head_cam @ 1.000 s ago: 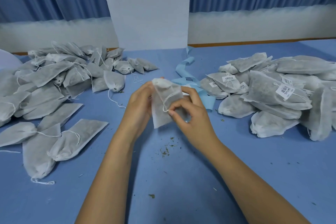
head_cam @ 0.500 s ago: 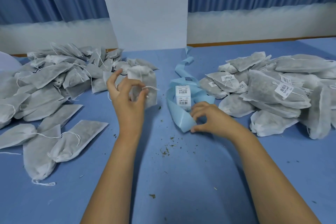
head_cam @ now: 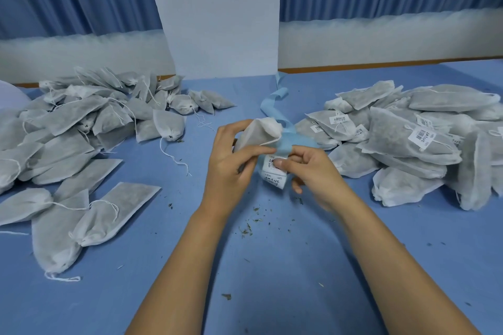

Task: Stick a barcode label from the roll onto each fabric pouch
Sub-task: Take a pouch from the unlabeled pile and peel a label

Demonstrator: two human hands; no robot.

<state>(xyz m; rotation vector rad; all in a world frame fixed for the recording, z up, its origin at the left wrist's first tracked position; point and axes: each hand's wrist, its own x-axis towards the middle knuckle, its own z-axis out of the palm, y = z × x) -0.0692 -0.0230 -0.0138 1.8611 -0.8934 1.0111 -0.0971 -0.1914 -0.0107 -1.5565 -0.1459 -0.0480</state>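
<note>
My left hand (head_cam: 231, 160) grips a white fabric pouch (head_cam: 257, 133) above the middle of the blue table (head_cam: 272, 266). Just right of it, my right hand (head_cam: 313, 168) pinches the label strip (head_cam: 275, 171), thumb on a white barcode label. The strip's light blue backing tape (head_cam: 273, 102) trails away toward the back of the table. The two hands are close together, almost touching. A heap of unlabelled pouches (head_cam: 81, 122) lies on the left. Pouches carrying barcode labels (head_cam: 408, 139) are piled on the right.
A white panel (head_cam: 220, 16) stands upright at the back centre, with blue curtains behind it. Three loose pouches (head_cam: 81, 215) lie near the front left. Dry herb crumbs (head_cam: 250, 226) are scattered on the table between my forearms.
My left hand brought the pouch from the left back to the centre. My right hand lifted the label strip off the table and now pinches it beside the pouch.
</note>
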